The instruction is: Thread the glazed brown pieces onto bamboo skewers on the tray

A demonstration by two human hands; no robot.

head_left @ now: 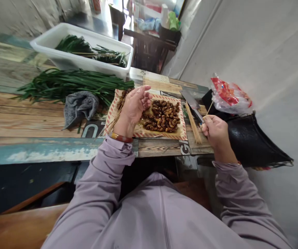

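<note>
My left hand (135, 105) hovers over the left part of a paper-lined tray (161, 135), palm turned up and fingers loosely curled, with nothing visible in it. Heaped on the paper to its right are dark brown, glossy, curled pieces of food (164, 117). Partly hidden behind that hand and wrist, several loaded skewers (119, 110) lie along the tray's left side. My right hand (214, 129) is closed on a thin bamboo skewer (210, 108), its tip pointing up and away. Just left of this hand, a bundle of bare skewers (193, 124) rests on the table.
A cleaver (190, 99) lies beyond the bare skewers. Long green leaves (73, 83) and a grey cloth (80, 107) are at the left, before a white bin (81, 62) with more greens. At the right are a black bag (255, 138), a red-and-clear plastic bag (229, 95) and the wall.
</note>
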